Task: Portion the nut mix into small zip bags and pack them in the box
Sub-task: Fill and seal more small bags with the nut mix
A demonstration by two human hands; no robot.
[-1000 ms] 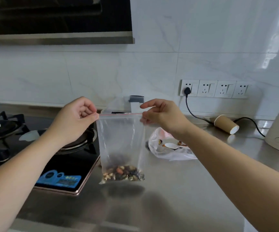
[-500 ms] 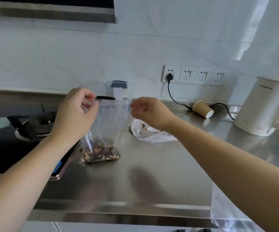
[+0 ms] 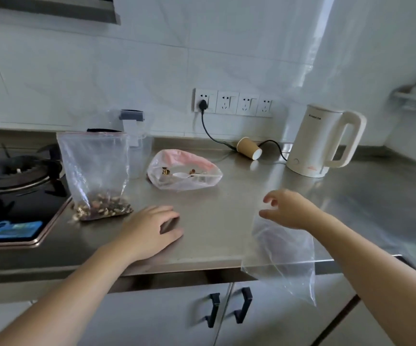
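2 bare hands reach over a shiny steel counter [image 3: 216, 236] in the head view. The left hand [image 3: 152, 231] rests on the counter, fingers loosely bent, holding nothing. It sits just right of a filled zip bag [image 3: 94, 171]. That bag stands up by itself near the left side, beside the gas stove [image 3: 14, 183]. Its top strip looks pressed closed, and the nut mix [image 3: 102, 208] lies in a small heap at the bottom.

The right hand [image 3: 289, 208] hangs above the counter on the right, fingers spread and a bit bent. An empty clear zip bag [image 3: 281, 260] droops under it, down past the near edge of the counter. I cannot tell if the fingers pinch this bag or only touch it.

Farther back, in the middle, lies a floppy plastic bag [image 3: 184, 173] with pink at the top. A white spoon [image 3: 182, 174] and a few nuts show inside it. A clear box [image 3: 134, 146] with a gray clip stands behind the filled bag, near the wall. A brown paper cup [image 3: 249, 148] lies on its side farther right. A cream kettle [image 3: 326, 143] stands at the far right, with its black cord [image 3: 209, 131] plugged into the first of 4 wall sockets [image 3: 231, 102].
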